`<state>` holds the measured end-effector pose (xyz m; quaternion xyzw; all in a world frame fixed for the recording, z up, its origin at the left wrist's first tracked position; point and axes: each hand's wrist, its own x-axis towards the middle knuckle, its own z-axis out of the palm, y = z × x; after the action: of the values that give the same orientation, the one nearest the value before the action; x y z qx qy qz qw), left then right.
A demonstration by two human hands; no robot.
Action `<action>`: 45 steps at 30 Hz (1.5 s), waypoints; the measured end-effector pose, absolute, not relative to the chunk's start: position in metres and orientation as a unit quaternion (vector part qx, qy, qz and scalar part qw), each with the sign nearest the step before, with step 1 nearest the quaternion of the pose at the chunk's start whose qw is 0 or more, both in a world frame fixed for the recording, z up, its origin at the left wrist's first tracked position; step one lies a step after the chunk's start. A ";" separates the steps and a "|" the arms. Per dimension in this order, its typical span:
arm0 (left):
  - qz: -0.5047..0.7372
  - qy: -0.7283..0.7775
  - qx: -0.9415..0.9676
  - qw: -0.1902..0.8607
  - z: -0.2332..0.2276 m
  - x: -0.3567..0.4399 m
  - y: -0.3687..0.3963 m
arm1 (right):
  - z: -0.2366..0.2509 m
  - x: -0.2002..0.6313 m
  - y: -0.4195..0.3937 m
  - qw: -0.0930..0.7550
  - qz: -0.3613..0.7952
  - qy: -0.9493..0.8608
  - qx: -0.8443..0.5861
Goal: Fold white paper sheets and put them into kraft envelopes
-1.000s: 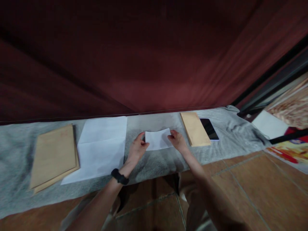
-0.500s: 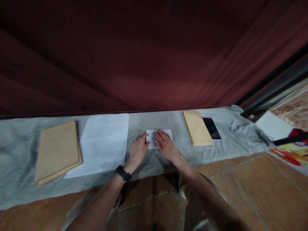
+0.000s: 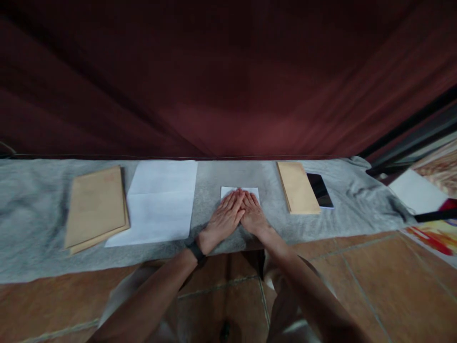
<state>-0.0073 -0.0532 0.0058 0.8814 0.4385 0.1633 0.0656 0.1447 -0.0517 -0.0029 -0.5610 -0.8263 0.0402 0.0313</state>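
A small folded sheet of white paper (image 3: 225,191) lies on the grey cloth (image 3: 210,178) in front of me, mostly covered by my hands. My left hand (image 3: 224,215) rests flat on its left part, fingers stretched out and pointing away from me. On the right part, my right hand (image 3: 254,214) is pressed flat as well, its fingers extended. The two hands touch, their fingertips meeting near the paper's middle. A dark watch band (image 3: 196,250) circles my left wrist. Neither hand grips anything.
Left of my hands lie larger white sheets (image 3: 160,205) with a crease across them, beside brown envelopes (image 3: 96,207). To the right are narrow tan envelopes (image 3: 298,188) and a dark phone (image 3: 320,190). A dark red curtain (image 3: 228,95) hangs behind; tiled floor (image 3: 357,276) shows below.
My left hand has moved from the paper's left edge onto its top and flattened, meeting my right hand. The whole view has shifted slightly.
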 end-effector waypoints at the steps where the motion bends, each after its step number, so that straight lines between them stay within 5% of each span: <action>1: 0.150 0.437 0.884 0.066 0.005 -0.009 -0.053 | -0.002 0.147 -0.052 0.025 0.042 -0.830 -0.556; 23: 0.081 0.432 0.897 0.039 0.005 -0.022 -0.061 | -0.011 0.214 -0.049 0.062 0.057 -0.784 -0.615; 32: 0.093 0.443 0.892 0.012 0.004 -0.017 -0.063 | -0.005 0.178 -0.040 0.181 0.085 -0.794 -0.575; 45: 0.089 0.490 0.867 0.019 0.001 -0.011 -0.074 | -0.006 0.166 -0.053 0.071 0.031 -0.800 -0.595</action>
<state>-0.0106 -0.0745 0.0006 0.8669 0.4901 0.0889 0.0187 0.1656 -0.0534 -0.0056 -0.5946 -0.8003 0.0313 0.0709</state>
